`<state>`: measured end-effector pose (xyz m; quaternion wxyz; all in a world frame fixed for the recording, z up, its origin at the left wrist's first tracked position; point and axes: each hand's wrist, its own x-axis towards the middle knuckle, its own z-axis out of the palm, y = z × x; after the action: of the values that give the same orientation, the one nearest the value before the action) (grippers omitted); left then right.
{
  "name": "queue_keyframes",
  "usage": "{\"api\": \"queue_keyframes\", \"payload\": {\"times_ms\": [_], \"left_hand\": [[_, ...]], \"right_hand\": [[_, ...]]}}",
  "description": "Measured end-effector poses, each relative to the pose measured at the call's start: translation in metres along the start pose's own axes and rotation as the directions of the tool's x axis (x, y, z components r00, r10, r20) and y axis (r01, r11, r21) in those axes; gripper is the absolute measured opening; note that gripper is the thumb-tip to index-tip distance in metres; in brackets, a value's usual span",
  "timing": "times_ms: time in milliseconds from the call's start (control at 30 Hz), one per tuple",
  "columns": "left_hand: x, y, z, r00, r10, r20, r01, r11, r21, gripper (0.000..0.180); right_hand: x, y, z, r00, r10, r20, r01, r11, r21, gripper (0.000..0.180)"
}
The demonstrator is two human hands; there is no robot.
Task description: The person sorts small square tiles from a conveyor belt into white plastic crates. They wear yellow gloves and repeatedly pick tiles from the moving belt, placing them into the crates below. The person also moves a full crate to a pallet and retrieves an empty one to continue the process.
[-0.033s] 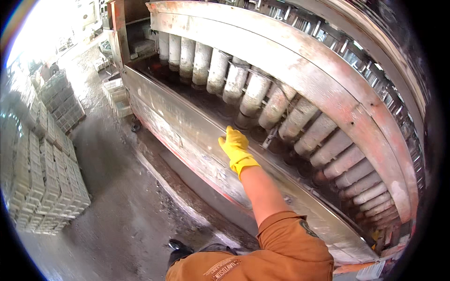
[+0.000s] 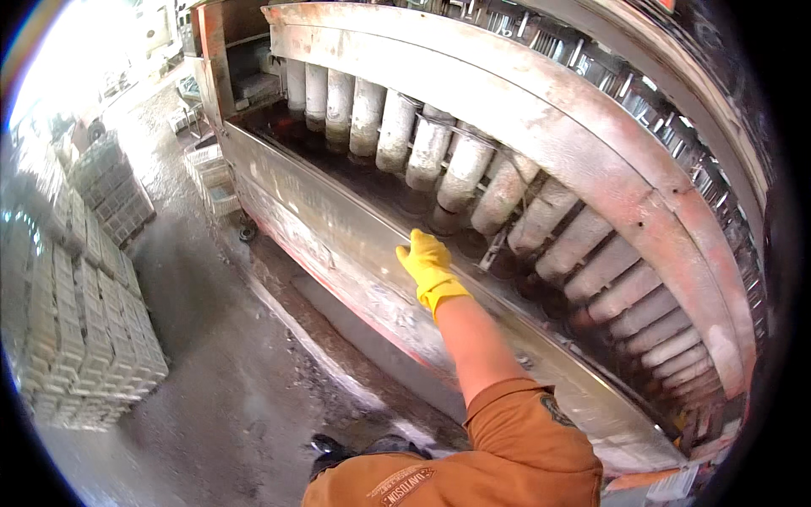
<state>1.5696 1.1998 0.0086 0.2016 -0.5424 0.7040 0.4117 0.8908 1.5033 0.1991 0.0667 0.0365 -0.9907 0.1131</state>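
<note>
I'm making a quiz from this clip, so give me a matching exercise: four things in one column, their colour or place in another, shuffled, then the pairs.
Things:
1. glove
2. sleeve
3. stacked blocks
4. cylinders

Descriptions:
A. piled on the floor, at the left
B. yellow
C. in a row under the machine's top beam
D. orange

Pairs: 1-B, 2-D, 3-A, 4-C

Nothing has visibly changed, as far as the view shows.
</note>
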Motion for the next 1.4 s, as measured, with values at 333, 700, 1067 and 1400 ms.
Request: {"api": "queue_keyframes", "payload": {"times_ms": [333,700,1067,1400], "left_hand": [[0.235,0.140,-0.176,0.947,0.311,-0.083,-0.316,0.947,-0.059,0.050],[0.369,0.370,-0.279,0.793,0.548,0.265,-0.597,0.785,0.165,0.050],[0.535,0.499,-0.364,0.572,0.813,0.109,-0.810,0.539,0.233,0.046],[0.560,0.898,-0.357,-0.244,0.970,-0.016,-0.964,-0.241,0.111,0.051]], "right_hand": [[0.106,-0.094,0.025,0.941,-0.166,0.295,0.157,0.986,0.055,0.062],[0.202,-0.238,0.098,0.910,-0.282,0.305,0.183,0.931,0.316,0.058],[0.197,-0.278,0.100,0.915,-0.147,0.376,0.030,0.954,0.299,0.065],[0.183,-0.268,0.114,0.989,0.005,-0.145,0.031,0.969,0.245,0.038]]}}
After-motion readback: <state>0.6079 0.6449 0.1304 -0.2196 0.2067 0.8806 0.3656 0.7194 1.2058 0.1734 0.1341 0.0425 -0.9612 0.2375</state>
